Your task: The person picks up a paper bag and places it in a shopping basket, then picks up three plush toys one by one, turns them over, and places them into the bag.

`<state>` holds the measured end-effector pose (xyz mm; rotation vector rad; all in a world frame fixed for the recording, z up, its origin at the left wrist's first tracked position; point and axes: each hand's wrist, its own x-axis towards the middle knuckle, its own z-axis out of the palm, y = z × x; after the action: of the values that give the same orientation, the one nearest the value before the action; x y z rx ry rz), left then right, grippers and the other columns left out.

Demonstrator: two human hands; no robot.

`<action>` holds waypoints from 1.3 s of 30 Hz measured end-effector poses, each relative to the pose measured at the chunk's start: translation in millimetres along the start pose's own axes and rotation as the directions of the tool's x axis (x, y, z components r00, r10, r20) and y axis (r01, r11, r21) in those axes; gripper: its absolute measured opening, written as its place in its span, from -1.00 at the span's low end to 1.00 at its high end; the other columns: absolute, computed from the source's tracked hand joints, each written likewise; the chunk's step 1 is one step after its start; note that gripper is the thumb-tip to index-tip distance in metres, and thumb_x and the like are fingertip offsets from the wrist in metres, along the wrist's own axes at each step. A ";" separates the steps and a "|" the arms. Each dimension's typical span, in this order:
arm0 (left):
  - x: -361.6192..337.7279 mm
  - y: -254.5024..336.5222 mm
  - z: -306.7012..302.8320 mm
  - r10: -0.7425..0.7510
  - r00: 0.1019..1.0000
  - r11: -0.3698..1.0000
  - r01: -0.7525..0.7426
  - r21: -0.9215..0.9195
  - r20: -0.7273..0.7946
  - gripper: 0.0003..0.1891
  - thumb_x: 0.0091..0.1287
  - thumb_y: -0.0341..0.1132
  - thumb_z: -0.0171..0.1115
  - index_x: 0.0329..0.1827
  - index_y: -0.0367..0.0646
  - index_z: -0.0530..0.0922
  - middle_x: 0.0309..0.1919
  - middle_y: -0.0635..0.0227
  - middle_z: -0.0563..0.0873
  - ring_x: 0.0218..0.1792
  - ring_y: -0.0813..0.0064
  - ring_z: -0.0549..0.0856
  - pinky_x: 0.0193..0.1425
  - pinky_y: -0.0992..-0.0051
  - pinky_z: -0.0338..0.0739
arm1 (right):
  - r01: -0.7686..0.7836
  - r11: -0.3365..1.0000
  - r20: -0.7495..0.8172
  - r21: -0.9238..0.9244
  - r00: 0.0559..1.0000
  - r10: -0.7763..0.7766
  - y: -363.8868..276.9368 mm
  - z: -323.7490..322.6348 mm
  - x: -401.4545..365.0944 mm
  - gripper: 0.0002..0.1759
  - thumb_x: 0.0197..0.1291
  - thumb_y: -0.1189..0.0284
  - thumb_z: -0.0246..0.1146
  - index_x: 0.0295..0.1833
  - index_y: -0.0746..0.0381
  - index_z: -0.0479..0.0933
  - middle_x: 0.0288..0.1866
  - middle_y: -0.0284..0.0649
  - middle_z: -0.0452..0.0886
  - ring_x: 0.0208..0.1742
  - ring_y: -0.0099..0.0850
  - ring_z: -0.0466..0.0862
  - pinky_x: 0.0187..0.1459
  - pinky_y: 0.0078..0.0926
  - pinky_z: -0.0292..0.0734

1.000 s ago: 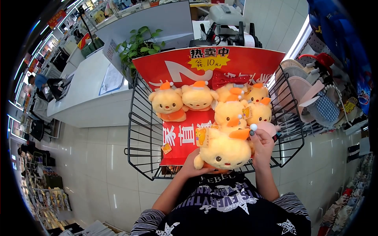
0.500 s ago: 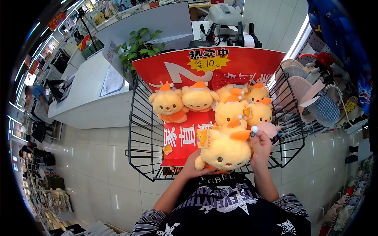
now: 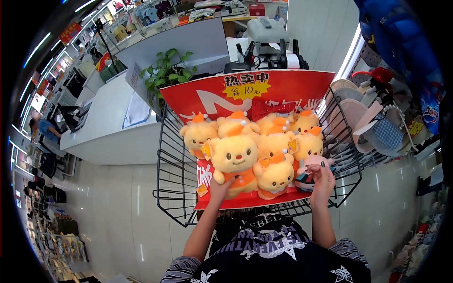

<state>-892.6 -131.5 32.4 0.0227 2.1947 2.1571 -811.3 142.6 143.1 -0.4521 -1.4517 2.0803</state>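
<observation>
My left hand (image 3: 219,190) is closed around the lower side of a yellow plush bear (image 3: 237,158) with an orange hat and orange clothing. The bear sits upright, facing me, in a black wire basket (image 3: 163,155), in front of a yellow plush toy (image 3: 198,134) in the back row. My right hand (image 3: 323,185) is at the basket's right front, its fingers loosely bent and apart, with nothing visible in them. Partly behind those fingers is a pink plush toy (image 3: 306,179). Another yellow plush bear (image 3: 275,177) sits between my hands.
A red sign (image 3: 188,99) stands at the basket's back, with more plush toys before it. White counter (image 3: 99,125) with a clipboard is at left, a potted plant (image 3: 167,70) behind. Slippers and hats (image 3: 382,113) hang at right. A person (image 3: 45,127) is far left.
The plush bear in my left hand has moved forward and left, from near my body into the basket, and turned upright. My right hand has let go of its hat and shifted right and down.
</observation>
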 end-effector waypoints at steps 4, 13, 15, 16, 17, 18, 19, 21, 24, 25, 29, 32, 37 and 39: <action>45.2 -31.8 -1.9 0.056 0.998 0.990 -0.057 0.131 0.011 -0.56 -0.02 -0.42 0.33 -0.06 -0.32 0.43 -0.19 0.19 0.63 -0.18 0.40 0.63 -0.10 0.45 0.52 | -0.037 0.998 0.032 -0.045 0.999 0.038 3.5 -0.9 -5.3 -0.71 0.28 0.41 -0.12 -0.41 0.32 0.41 -0.34 -0.17 0.56 -0.34 -0.51 0.49 -0.25 -0.62 0.32; 78.9 -110.7 5.5 -0.163 0.903 0.957 0.048 0.285 0.397 -0.58 0.01 -0.42 0.31 -0.02 -0.24 0.46 -0.12 0.26 0.62 -0.11 0.43 0.59 -0.05 0.47 0.47 | -0.132 0.991 0.075 -0.019 0.988 0.133 5.8 1.4 -13.3 -0.74 0.26 0.46 -0.06 -0.42 0.33 0.43 -0.44 -0.20 0.57 -0.42 -0.55 0.52 -0.30 -0.67 0.39; 78.9 -108.3 4.8 -0.208 0.880 0.972 0.137 0.192 0.427 -0.59 0.03 -0.45 0.29 -0.01 -0.25 0.46 -0.10 0.29 0.61 -0.09 0.45 0.58 -0.03 0.48 0.47 | -0.150 0.984 0.115 -0.093 0.980 0.161 12.8 -3.1 -12.6 -0.74 0.25 0.48 -0.06 -0.38 0.35 0.48 -0.43 -0.22 0.60 -0.41 -0.60 0.52 -0.31 -0.71 0.39; 78.4 -103.5 5.1 -0.209 0.880 0.972 0.137 0.193 0.427 -0.59 0.03 -0.45 0.29 -0.01 -0.25 0.46 -0.10 0.29 0.61 -0.09 0.45 0.58 -0.03 0.48 0.47 | -0.151 0.984 0.115 -0.092 0.980 0.161 15.1 -3.0 -11.9 -0.74 0.25 0.48 -0.06 -0.38 0.35 0.48 -0.43 -0.22 0.60 -0.41 -0.60 0.52 -0.31 -0.71 0.39; 76.9 -99.1 4.8 -0.207 0.879 0.970 0.127 0.206 0.431 -0.59 0.03 -0.43 0.29 -0.01 -0.23 0.46 -0.12 0.27 0.62 -0.10 0.45 0.58 -0.04 0.48 0.47 | -0.174 0.974 0.149 -0.144 0.969 0.195 17.1 -2.4 -11.9 -0.78 0.24 0.50 -0.04 -0.33 0.36 0.49 -0.40 -0.23 0.60 -0.39 -0.60 0.52 -0.30 -0.72 0.39; 74.9 -96.2 4.4 -0.205 0.878 0.969 0.118 0.218 0.433 -0.59 0.03 -0.41 0.29 -0.01 -0.22 0.47 -0.14 0.26 0.62 -0.12 0.44 0.59 -0.05 0.49 0.47 | -0.194 0.961 0.184 -0.196 0.956 0.230 19.6 -1.8 -11.6 -0.80 0.22 0.53 -0.03 -0.28 0.37 0.50 -0.38 -0.24 0.60 -0.38 -0.59 0.52 -0.29 -0.73 0.38; 73.9 -103.4 2.8 -0.207 0.879 0.968 0.121 0.218 0.430 -0.59 0.03 -0.41 0.29 -0.01 -0.22 0.47 -0.14 0.26 0.62 -0.12 0.44 0.59 -0.05 0.49 0.47 | -0.197 0.960 0.186 -0.197 0.954 0.234 24.0 0.1 -11.2 -0.80 0.22 0.53 -0.03 -0.28 0.37 0.50 -0.38 -0.24 0.60 -0.38 -0.59 0.52 -0.29 -0.73 0.38; 72.8 -116.5 1.1 -0.162 0.924 0.924 0.019 0.383 0.346 -0.60 0.06 -0.23 0.28 -0.05 -0.19 0.49 -0.17 0.16 0.63 -0.17 0.36 0.62 -0.10 0.43 0.49 | -0.042 0.967 0.276 -0.253 0.954 0.114 34.1 5.2 -9.5 -0.81 0.13 0.58 0.08 -0.13 0.35 0.47 -0.26 -0.25 0.56 -0.35 -0.58 0.52 -0.25 -0.72 0.38; 42.1 -49.3 7.2 -0.216 0.968 0.574 0.021 0.819 0.127 -0.61 0.07 -0.06 0.22 -0.15 -0.14 0.55 -0.28 0.14 0.65 -0.25 0.27 0.64 -0.19 0.37 0.51 | -0.010 0.903 0.243 -0.429 0.962 0.126 41.1 6.8 -4.9 -0.67 0.03 0.59 0.18 -0.01 0.29 0.42 -0.14 -0.25 0.48 -0.22 -0.56 0.50 -0.17 -0.69 0.38; 39.3 -50.6 5.0 -0.226 0.965 0.571 0.021 0.821 0.132 -0.61 0.07 -0.06 0.22 -0.15 -0.14 0.55 -0.28 0.14 0.65 -0.25 0.27 0.64 -0.19 0.37 0.51 | 0.013 0.845 0.239 -0.535 0.962 0.136 49.4 1.4 0.2 -0.57 -0.01 0.57 0.21 0.05 0.25 0.37 -0.10 -0.24 0.43 -0.10 -0.52 0.46 -0.10 -0.63 0.37; 15.8 -45.1 -5.0 -0.273 0.960 0.456 0.070 0.887 0.065 -0.66 0.08 -0.01 0.18 -0.27 -0.09 0.59 -0.41 0.25 0.67 -0.33 0.27 0.65 -0.27 0.35 0.52 | 0.009 0.835 0.181 -0.550 0.977 0.109 93.4 -12.2 20.9 -0.51 -0.02 0.54 0.21 0.09 0.25 0.32 -0.04 -0.17 0.43 0.00 -0.37 0.44 -0.02 -0.52 0.36; -1.0 -30.9 -1.7 -0.287 0.948 0.561 0.051 0.826 0.136 -0.69 0.09 -0.06 0.19 -0.24 -0.08 0.59 -0.43 0.28 0.67 -0.34 0.30 0.66 -0.27 0.39 0.52 | 0.167 0.803 0.217 -0.573 0.975 -0.048 116.2 -15.1 32.0 -0.50 -0.05 0.50 0.22 0.08 0.26 0.32 -0.02 -0.13 0.44 0.04 -0.27 0.43 0.03 -0.42 0.34; -17.8 -9.9 23.3 -0.231 0.898 0.820 -0.027 0.572 0.373 -0.53 0.14 -0.23 0.20 0.11 -0.13 0.36 -0.25 0.23 0.64 -0.31 0.35 0.65 -0.20 0.45 0.51 | 0.338 0.575 0.414 -0.746 0.910 0.002 127.9 -9.2 37.5 -0.57 -0.11 0.42 0.28 -0.05 0.28 0.41 -0.09 -0.11 0.47 -0.03 -0.18 0.43 0.03 -0.34 0.31; -21.4 -7.3 33.2 -0.202 0.884 0.911 0.010 0.413 0.423 -0.41 0.14 -0.30 0.21 0.24 -0.17 0.21 -0.10 0.19 0.58 -0.30 0.40 0.62 -0.20 0.47 0.50 | 0.337 0.557 0.400 -0.759 0.916 -0.009 116.7 -1.4 30.7 -0.61 -0.13 0.42 0.30 -0.12 0.28 0.43 -0.15 -0.13 0.48 -0.08 -0.19 0.43 -0.02 -0.34 0.32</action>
<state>-869.2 -99.7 25.3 0.3792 2.2281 1.4151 -863.8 132.2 34.9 -0.2349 -2.5666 1.2203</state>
